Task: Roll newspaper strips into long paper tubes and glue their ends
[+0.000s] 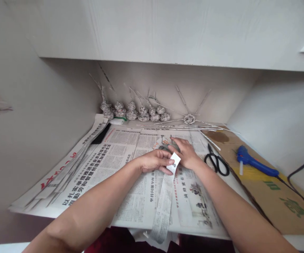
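My left hand [156, 161] is closed, with its thumb and fingers pinching a newspaper strip [165, 203]. The strip's folded upper end shows white, and its long tail hangs towards me past the table's front edge. Close by on the right, my right hand [185, 151] lies palm down with fingers stretched out. Its fingertips reach over a dark grey-green patch [165, 147] on the newspaper sheet [125, 147]; I cannot tell whether this is an object or print. Part of the strip's upper end is near the right wrist.
Black-handled scissors [217, 163] and a blue glue gun [257, 163] on cardboard [268, 196] lie right. Several woven paper gourds [132, 111], a star-shaped paper weave [189, 118] and thin paper rods [178, 127] line the back. Stacked newspaper strips [70, 161] and a black phone-like object [101, 134] lie left.
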